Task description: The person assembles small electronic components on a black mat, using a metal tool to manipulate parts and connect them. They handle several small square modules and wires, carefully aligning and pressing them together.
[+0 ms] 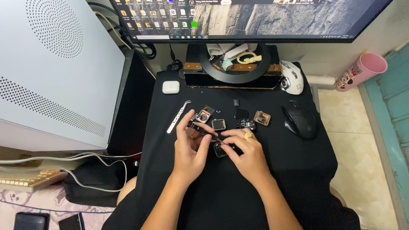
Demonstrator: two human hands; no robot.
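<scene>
L hand (191, 147) fingers closed round a black screwdriver (203, 130), tip down on a small black square part (220, 150) pinched by R hand (247, 154) – mid black mat (298, 170), nr its front edge – tweezers (178, 116) toward left edge.

I see a matt black cloth (264, 170) covering the table, soft and lint-flecked. My left grip (191, 147) pinches a slim screwdriver (202, 130) with a dull black handle; my right grip (246, 153), wearing a shiny gold-coloured ring (248, 136), steadies a small dark glossy watch case (220, 150). The tweezers (179, 116) look like polished bare metal. The earbud case (171, 87) is smooth white plastic. The black mouse (300, 121) has a satin plastic shell.
</scene>
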